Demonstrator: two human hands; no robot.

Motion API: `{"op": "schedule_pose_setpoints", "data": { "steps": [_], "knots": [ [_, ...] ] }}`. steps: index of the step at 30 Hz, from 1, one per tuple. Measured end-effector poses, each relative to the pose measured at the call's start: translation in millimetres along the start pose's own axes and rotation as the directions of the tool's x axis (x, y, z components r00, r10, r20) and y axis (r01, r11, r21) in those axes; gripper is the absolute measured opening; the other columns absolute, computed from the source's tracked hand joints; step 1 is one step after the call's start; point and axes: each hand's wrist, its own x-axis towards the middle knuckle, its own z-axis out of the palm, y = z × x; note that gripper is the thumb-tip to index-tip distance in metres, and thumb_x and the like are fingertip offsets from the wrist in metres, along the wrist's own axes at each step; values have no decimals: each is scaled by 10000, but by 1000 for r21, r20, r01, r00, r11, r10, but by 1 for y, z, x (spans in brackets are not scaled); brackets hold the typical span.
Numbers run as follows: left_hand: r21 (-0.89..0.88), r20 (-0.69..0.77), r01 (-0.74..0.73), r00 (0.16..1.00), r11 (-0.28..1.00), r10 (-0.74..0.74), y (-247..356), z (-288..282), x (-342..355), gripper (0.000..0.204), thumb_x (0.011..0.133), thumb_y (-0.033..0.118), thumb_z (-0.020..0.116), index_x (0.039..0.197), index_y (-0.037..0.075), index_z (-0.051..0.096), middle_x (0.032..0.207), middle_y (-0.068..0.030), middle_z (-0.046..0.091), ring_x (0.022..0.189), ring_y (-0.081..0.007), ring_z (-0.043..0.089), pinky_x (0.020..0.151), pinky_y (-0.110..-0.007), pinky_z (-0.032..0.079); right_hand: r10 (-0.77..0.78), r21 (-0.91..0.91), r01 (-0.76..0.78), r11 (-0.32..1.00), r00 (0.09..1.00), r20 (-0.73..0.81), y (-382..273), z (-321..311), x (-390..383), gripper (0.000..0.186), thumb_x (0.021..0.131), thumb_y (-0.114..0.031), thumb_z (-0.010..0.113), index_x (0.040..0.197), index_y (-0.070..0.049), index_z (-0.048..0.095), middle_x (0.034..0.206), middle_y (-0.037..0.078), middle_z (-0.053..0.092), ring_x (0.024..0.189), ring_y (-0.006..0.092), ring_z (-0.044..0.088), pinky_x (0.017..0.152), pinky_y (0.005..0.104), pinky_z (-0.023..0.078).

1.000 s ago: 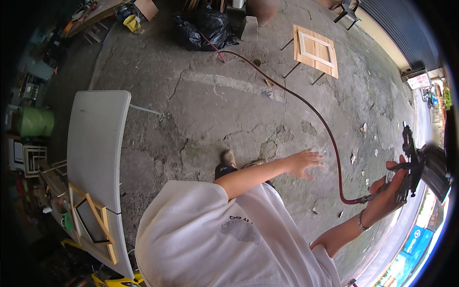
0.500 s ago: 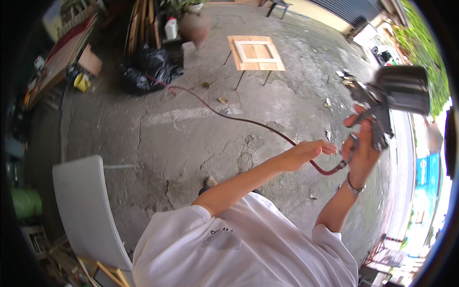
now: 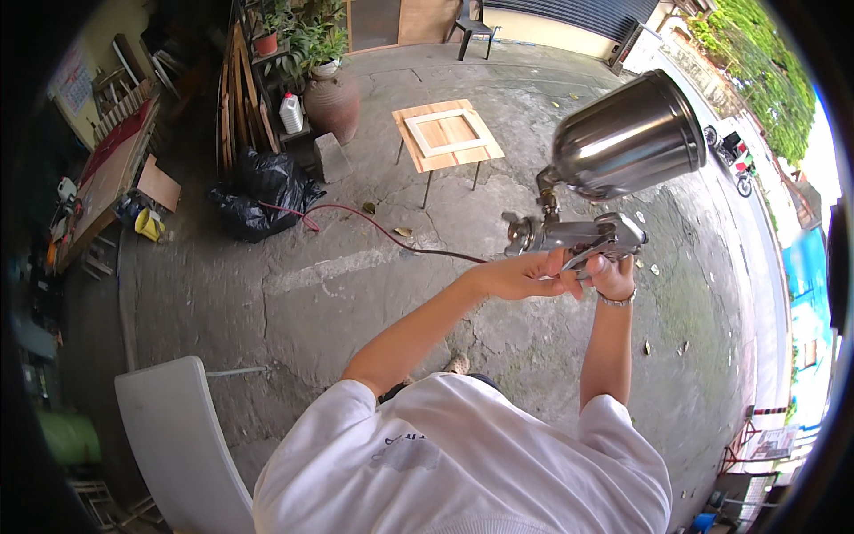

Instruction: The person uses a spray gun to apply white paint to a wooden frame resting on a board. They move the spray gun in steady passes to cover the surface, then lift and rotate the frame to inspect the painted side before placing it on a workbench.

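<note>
A metal spray gun (image 3: 574, 235) with a large shiny cup (image 3: 627, 133) on top is raised right of centre. My right hand (image 3: 614, 278), a watch at its wrist, grips its handle. My left hand (image 3: 525, 276) has curled fingers against the underside of the gun, beside the right hand; exactly which part they hold is partly hidden. A dark red hose (image 3: 396, 242) runs from below my hands across the concrete to black bags. Beyond the gun, a pale wooden frame (image 3: 454, 118) lies on a wooden board (image 3: 452, 160) on thin metal legs.
Black bags (image 3: 262, 214), a concrete block (image 3: 331, 158), a clay pot (image 3: 331, 111) and leaning planks (image 3: 242, 89) stand at back left. A cluttered workbench (image 3: 107, 182) is farther left, a white folding table (image 3: 178, 427) near lower left. A chair (image 3: 467, 31) stands behind; a road runs right.
The spray gun has risen from the right edge toward the centre, its cup now upright. My left hand has moved up from open in the air to the gun. The view has tilted upward.
</note>
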Motion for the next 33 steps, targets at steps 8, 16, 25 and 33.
{"op": "schedule_pose_setpoints", "data": {
  "steps": [8, 16, 25, 33],
  "knots": [
    [-106, 281, 23, 960, 994, 8, -10, -48, 30, 217, 974, 221, 650, 1113, 55, 669, 1134, -54, 669, 1029, -116, 599, 869, -308, 494, -213, 270, 103, 957, 883, 419, 3, -8, 43, 378, 886, -248, 758, 893, 125, 698, 830, 232, 725, 457, 156, 616, 411, 271, 474],
    [-163, 330, 85, 944, 983, -27, 8, -64, 46, 197, 953, 179, 674, 1089, 38, 675, 1054, -31, 682, 953, -92, 601, 823, -281, 490, -201, 321, -31, 947, 721, 663, 26, -31, 51, 438, 732, -225, 897, 948, 116, 726, 884, 191, 747, 682, 239, 726, 564, 325, 565],
    [-43, 153, 142, 979, 989, -134, 12, -69, 54, 177, 929, 133, 702, 1063, 18, 682, 964, -4, 698, 868, -64, 602, 770, -250, 486, -256, 491, -1, 871, 852, 456, 67, -77, 22, 461, 833, -286, 790, 1096, 45, 607, 912, 143, 703, 815, 238, 687, 760, 350, 521],
    [100, -259, 300, 929, 949, -266, -49, -51, 31, 161, 908, 201, 740, 944, 51, 691, 737, 56, 565, 700, -37, 480, 620, -245, 373, -253, 577, 265, 772, 962, -104, 136, -96, -27, 489, 936, -349, 680, 1245, -23, 485, 940, 102, 657, 937, 243, 643, 947, 376, 472]
  ]
}}
